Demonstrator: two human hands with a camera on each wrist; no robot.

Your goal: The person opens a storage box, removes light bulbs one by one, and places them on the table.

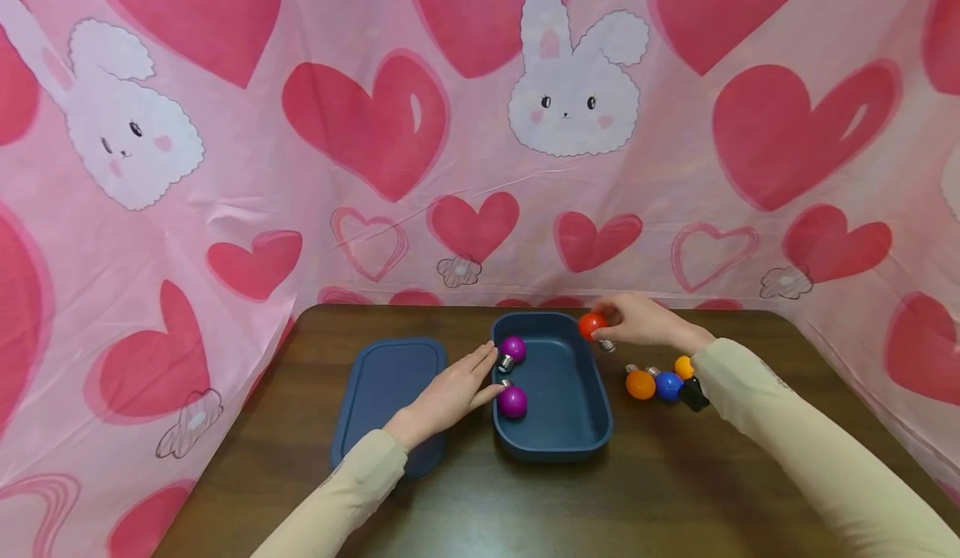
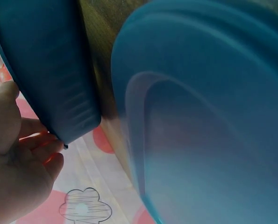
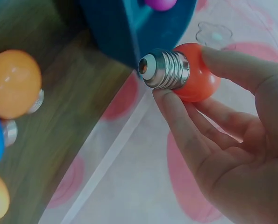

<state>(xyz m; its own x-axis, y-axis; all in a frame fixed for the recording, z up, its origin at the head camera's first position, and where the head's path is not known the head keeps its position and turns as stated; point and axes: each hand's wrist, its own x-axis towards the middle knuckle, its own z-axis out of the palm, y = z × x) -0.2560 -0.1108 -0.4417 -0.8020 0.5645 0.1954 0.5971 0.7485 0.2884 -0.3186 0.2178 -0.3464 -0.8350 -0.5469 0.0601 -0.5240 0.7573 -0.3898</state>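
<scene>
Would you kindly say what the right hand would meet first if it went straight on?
Probably the blue box, with the red bulb leading; height is unclear, so the right hand might pass over it.

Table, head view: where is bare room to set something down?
The table is bare nearest the camera, in front of the blue container; inside the container, the floor right of the purple bulbs is free. Crowded: right of the container, with orange bulbs, a blue bulb and a black item; left, with the lid and left hand.
</scene>
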